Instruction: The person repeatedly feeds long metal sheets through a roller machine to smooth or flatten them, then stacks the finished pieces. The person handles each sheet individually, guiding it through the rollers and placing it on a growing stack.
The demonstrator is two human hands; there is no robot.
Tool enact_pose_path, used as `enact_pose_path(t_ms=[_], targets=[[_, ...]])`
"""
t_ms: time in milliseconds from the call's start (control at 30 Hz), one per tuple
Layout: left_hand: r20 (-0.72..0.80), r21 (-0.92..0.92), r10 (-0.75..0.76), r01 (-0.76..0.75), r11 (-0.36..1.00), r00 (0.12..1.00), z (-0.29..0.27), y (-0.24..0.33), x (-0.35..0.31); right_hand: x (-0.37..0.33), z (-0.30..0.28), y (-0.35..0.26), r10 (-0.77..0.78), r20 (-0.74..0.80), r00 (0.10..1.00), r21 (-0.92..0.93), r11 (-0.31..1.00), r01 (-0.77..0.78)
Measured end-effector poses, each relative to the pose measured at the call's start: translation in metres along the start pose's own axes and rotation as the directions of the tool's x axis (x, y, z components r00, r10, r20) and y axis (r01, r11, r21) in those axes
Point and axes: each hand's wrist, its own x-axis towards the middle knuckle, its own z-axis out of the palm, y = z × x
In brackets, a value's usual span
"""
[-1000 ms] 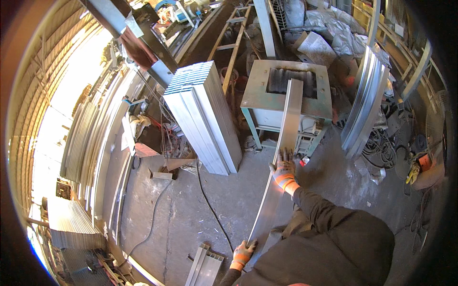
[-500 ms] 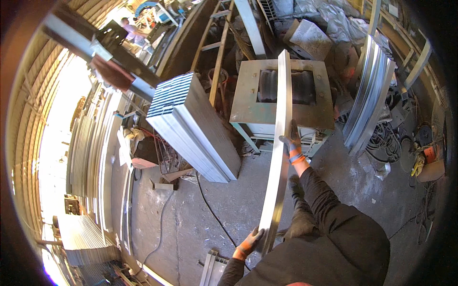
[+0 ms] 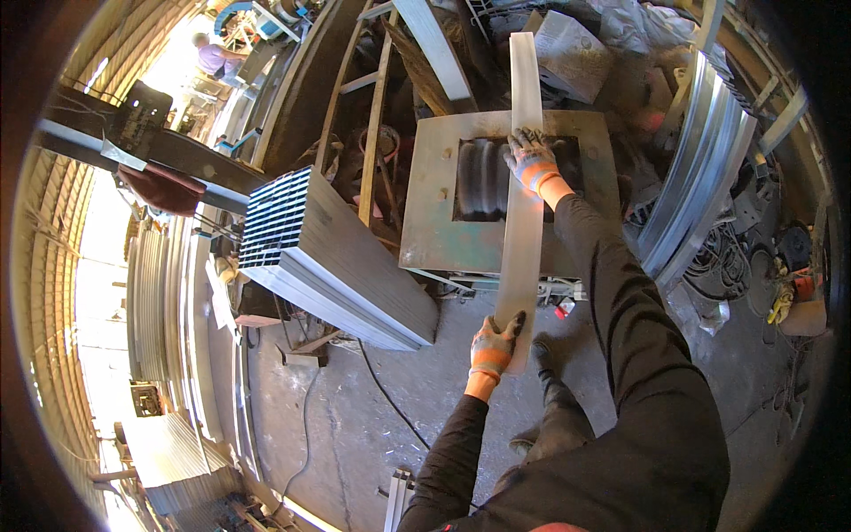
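A long, flat silvery metal bar [image 3: 521, 253] lies across the steel-topped machine [image 3: 425, 235], over the dark ribbed roller [image 3: 480, 177] in its opening. My right hand [image 3: 534, 164], in a grey and orange glove, rests on top of the bar above the opening, its fingers stretched out and apart. Close to the bar's near end, my left hand [image 3: 496, 348], gloved alike, is closed around its left edge. The near end reaches past the machine's front edge, over the floor.
Left of the machine leans a tall stack of metal profiles [image 3: 355, 275]. More curved-looking metal lengths [image 3: 700, 168] stand at the right, beside coiled cables [image 3: 718, 266]. A black cable [image 3: 390, 390] crosses the floor. Another person [image 3: 213, 58] is at the far left.
The bar has moved forward and turned its broad face up, coming down over the machine's opening. My right hand has shifted from its side onto its top; my left hand has moved forward with it.
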Motion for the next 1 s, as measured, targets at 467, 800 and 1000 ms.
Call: enact_pose_path(t_ms=[467,800,1000], targets=[[-0.002,-0.152,-0.269,0.265,0.952,0.963,-0.003,-0.078,-0.27,-0.258,-0.069,-0.139,0.029,-0.088,0.996,0.208,0.978,-0.01],[0.006,-0.126,-0.219,0.218,0.968,0.976,0.01,-0.19,-0.545,-0.496,-0.109,-0.272,-0.038,-0.032,0.999,0.234,0.971,0.044],[-0.001,-0.101,-0.414,0.411,0.906,0.91,-0.006,-0.19,-0.659,-0.588,-0.134,-0.325,-0.063,-0.061,0.996,0.108,0.992,0.069]])
